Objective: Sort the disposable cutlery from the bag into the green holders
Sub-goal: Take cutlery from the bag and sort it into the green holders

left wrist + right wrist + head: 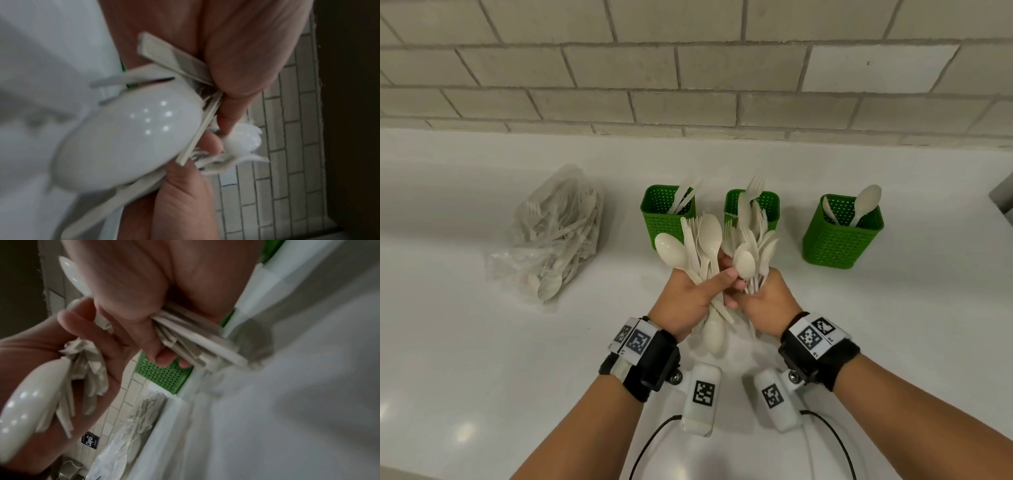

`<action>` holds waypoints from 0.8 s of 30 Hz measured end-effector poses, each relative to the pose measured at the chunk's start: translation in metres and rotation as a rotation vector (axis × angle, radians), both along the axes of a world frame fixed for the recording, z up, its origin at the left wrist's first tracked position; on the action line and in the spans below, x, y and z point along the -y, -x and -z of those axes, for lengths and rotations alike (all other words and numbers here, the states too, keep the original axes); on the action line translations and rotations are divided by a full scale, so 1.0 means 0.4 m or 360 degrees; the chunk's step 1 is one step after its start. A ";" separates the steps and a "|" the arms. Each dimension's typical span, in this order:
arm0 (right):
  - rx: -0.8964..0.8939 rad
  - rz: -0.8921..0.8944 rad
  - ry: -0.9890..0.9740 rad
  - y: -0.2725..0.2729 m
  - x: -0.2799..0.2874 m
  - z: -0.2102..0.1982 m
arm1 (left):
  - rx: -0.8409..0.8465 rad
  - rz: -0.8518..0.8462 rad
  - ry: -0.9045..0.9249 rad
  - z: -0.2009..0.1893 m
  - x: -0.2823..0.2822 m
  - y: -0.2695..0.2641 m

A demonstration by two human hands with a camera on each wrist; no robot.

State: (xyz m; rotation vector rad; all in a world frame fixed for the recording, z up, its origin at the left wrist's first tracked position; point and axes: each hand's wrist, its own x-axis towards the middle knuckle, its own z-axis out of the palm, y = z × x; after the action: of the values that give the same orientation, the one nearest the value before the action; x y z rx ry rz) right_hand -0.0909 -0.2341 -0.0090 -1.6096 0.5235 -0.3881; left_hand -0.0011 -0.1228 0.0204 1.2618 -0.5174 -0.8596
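Observation:
Both hands meet above the white counter (482,342), each gripping a fan of pale plastic cutlery. My left hand (702,291) holds a bundle of spoons, forks and knives (707,240); one spoon bowl (127,138) fills the left wrist view. My right hand (756,298) grips a second bundle (751,250) by the handles (191,337). Behind the hands stand three green holders: the left one (664,222) with a few pieces, the middle one (772,205) with forks, the right one (839,243) with two spoons. The clear bag (558,233) of cutlery lies to the left.
A tiled wall (688,68) runs along the back of the counter. A grey object (1003,195) sits at the right edge. Cables (647,445) hang from the wrist cameras near the front. The bag (133,418) and a holder (164,374) show in the right wrist view.

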 end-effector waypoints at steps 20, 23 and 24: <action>0.0401 -0.0115 -0.1264 0.016 0.007 -0.090 | -0.0313 0.0002 0.0057 -0.007 -0.061 -0.054; 0.0389 0.0052 -0.1088 0.006 0.010 -0.092 | -0.0360 0.0180 0.0010 -0.019 -0.065 -0.043; 0.0386 0.0085 -0.0996 0.002 0.011 -0.092 | -0.0350 0.0255 -0.0010 -0.022 -0.065 -0.041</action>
State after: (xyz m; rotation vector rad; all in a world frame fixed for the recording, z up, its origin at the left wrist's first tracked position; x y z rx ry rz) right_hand -0.0915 -0.2384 0.0279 -0.9331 0.4447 -0.4031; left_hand 0.0152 -0.0967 0.0292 1.1254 -0.4438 -1.1210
